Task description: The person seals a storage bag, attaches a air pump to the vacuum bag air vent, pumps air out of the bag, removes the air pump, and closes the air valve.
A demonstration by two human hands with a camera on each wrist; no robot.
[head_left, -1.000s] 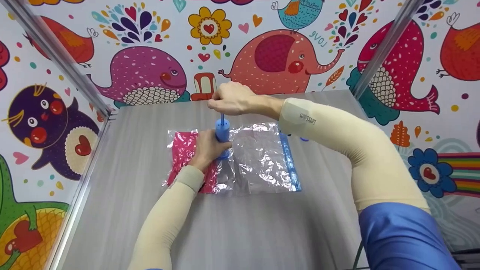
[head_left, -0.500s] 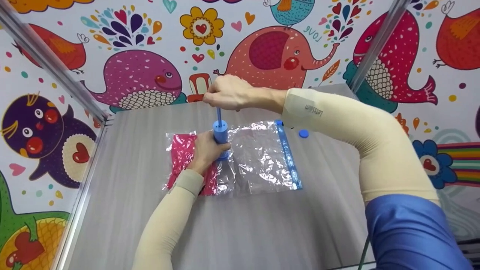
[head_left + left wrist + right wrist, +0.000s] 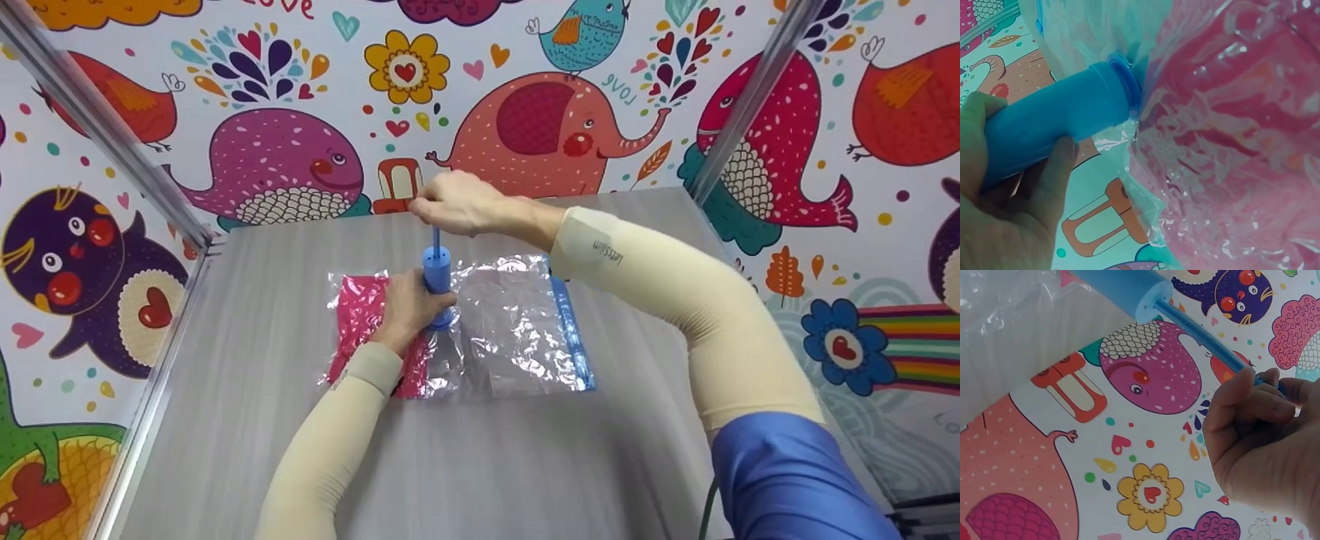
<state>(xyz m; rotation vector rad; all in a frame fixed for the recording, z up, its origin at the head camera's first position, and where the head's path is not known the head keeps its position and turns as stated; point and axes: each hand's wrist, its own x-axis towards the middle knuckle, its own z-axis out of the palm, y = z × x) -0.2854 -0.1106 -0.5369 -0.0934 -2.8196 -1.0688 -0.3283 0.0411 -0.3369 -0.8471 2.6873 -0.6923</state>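
Note:
A blue hand pump point(image 3: 436, 268) stands upright on a clear plastic storage bag point(image 3: 510, 330) that lies flat on the table. My left hand point(image 3: 409, 306) grips its barrel, with the thumb across the front. In the left wrist view, the barrel's rimmed end point(image 3: 1123, 84) meets the bag beside the pink contents point(image 3: 1241, 140). Above, my right hand point(image 3: 459, 202) holds the top of the pump's thin rod point(image 3: 1202, 334), which is drawn partly out of the barrel. The fingers curl round the rod's end in the right wrist view and hide most of the handle.
The bag's blue zip edge point(image 3: 572, 337) lies to the right, partly under my right sleeve point(image 3: 652, 277). The grey table point(image 3: 495, 465) runs up to cartoon-printed walls point(image 3: 285, 45) with metal corner posts point(image 3: 750, 105).
My right hand rose with the rod, then came down slightly; more rod shows than a second ago. My left hand keeps its grip. A blue cap right of the bag is now hidden.

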